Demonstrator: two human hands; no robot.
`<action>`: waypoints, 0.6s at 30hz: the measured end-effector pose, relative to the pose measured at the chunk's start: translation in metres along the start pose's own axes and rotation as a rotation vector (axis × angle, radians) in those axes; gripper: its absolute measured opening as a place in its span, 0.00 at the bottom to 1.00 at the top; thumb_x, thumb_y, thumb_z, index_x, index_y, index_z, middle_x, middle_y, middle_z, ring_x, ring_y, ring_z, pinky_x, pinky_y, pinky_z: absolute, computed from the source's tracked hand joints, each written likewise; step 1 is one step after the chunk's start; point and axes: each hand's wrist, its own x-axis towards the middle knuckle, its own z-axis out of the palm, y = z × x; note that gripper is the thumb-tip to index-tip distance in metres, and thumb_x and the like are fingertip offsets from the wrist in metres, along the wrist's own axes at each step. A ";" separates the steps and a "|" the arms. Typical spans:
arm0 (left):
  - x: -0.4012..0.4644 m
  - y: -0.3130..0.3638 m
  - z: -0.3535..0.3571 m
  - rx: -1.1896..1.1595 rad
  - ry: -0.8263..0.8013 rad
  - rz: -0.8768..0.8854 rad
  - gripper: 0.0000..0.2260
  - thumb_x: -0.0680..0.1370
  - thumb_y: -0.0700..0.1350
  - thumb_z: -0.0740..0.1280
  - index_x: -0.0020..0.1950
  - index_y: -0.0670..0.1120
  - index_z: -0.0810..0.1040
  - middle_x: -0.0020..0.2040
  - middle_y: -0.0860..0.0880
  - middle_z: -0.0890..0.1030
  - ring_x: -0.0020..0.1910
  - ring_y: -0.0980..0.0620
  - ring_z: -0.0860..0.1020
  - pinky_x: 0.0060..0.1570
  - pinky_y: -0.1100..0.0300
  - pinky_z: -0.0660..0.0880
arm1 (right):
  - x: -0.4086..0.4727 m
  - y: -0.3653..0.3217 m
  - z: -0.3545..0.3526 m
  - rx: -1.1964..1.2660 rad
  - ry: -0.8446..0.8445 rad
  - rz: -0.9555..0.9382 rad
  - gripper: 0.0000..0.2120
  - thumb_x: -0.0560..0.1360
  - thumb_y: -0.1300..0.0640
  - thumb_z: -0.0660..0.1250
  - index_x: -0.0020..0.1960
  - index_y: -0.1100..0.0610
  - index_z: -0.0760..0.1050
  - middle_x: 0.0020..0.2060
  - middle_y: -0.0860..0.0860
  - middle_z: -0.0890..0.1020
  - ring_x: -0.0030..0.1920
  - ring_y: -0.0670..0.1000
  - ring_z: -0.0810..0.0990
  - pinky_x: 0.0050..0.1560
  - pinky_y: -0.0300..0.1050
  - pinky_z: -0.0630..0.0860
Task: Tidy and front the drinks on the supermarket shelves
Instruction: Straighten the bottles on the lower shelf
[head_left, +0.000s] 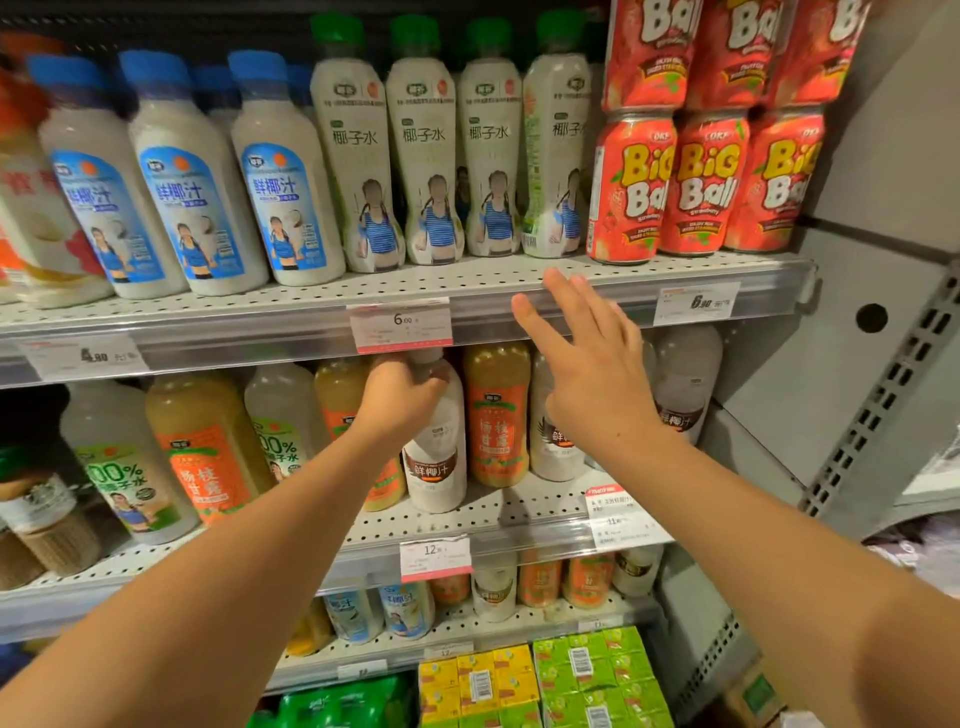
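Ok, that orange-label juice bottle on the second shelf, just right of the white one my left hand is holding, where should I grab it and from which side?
Probably take the orange-label juice bottle by its shoulder, coming straight in from the front. It stands upright, its cap hidden behind the shelf rail, and bottles flank it, including the white bottle your left hand grips, leaving only the front open. Your right hand hangs open nearby.
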 end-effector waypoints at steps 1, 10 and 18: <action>-0.002 -0.001 -0.001 -0.013 0.007 0.011 0.08 0.75 0.44 0.69 0.51 0.52 0.73 0.41 0.59 0.75 0.39 0.62 0.74 0.32 0.74 0.67 | 0.000 0.000 0.000 -0.001 -0.006 0.002 0.44 0.67 0.70 0.69 0.78 0.47 0.59 0.79 0.53 0.53 0.79 0.55 0.46 0.74 0.57 0.47; -0.027 -0.008 -0.026 -0.127 -0.068 0.054 0.17 0.73 0.47 0.72 0.59 0.53 0.72 0.56 0.52 0.76 0.56 0.52 0.76 0.55 0.55 0.75 | 0.000 -0.016 -0.003 0.021 -0.107 0.111 0.48 0.68 0.69 0.68 0.79 0.45 0.50 0.80 0.49 0.43 0.78 0.51 0.37 0.77 0.56 0.45; -0.052 -0.021 -0.048 -0.198 -0.226 0.116 0.17 0.73 0.49 0.74 0.60 0.54 0.75 0.54 0.55 0.79 0.53 0.54 0.77 0.52 0.54 0.76 | -0.096 -0.071 -0.004 0.215 -0.370 0.360 0.42 0.73 0.66 0.64 0.80 0.46 0.48 0.79 0.43 0.46 0.78 0.50 0.48 0.73 0.51 0.63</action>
